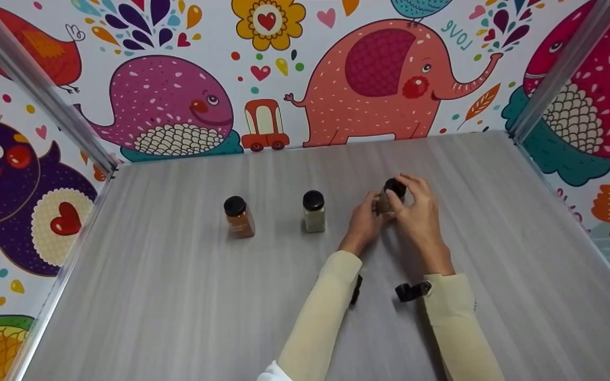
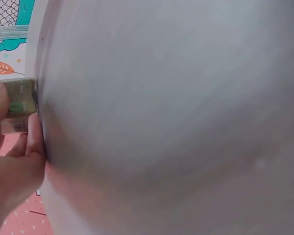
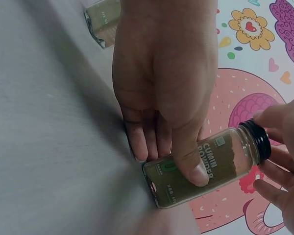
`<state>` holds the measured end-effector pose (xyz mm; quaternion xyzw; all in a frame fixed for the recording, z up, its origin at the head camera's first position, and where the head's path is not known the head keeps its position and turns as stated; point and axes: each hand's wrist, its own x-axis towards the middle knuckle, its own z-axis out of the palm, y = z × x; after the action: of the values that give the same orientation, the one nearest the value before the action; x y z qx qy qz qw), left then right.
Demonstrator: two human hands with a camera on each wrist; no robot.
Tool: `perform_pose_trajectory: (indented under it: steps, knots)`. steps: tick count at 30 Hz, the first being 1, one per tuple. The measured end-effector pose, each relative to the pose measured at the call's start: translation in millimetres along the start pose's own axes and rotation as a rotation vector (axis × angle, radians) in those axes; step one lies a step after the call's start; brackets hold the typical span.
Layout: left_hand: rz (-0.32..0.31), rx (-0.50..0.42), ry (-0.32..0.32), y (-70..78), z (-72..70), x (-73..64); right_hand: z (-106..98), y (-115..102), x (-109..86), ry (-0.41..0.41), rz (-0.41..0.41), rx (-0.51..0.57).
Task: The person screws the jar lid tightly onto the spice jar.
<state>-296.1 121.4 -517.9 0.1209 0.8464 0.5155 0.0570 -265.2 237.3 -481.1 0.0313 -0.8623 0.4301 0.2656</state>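
Note:
A clear glass jar of cumin powder point(image 3: 220, 164) with a black cap point(image 3: 257, 139) stands slightly tilted at the right of the table. My left hand point(image 1: 363, 225) grips the jar low on its body, thumb across the label in the right wrist view. Around the black cap, my right hand point(image 1: 422, 225) has its thumb and fingers curled. In the left wrist view the jar's lower part shows between the left thumb and fingers; its cap is out of that view. The jar's base is at or close to the tabletop; contact is unclear.
To the left of my hands, a black-capped jar of pale greenish powder point(image 1: 314, 219) stands upright. Farther left is a black-capped jar of reddish-brown powder point(image 1: 240, 226). Walls with printed animals enclose the grey table point(image 1: 178, 307) at the back and sides.

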Motion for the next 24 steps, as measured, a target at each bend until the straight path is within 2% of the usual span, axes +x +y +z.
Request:
perform_pose_trajectory:
  steps: [12,18,24]
  knots:
    - [0.041,-0.008,0.012,-1.6,-0.6,-1.1,2.0,0.5,-1.9,-0.009,-0.017,0.003]
    - [0.023,-0.014,0.011,-1.2,-0.8,-1.8,2.6,0.9,-1.6,0.013,-0.023,-0.015]
    - [0.023,0.001,0.014,0.1,-0.7,-1.7,2.3,1.3,-1.7,-0.001,-0.007,0.013]
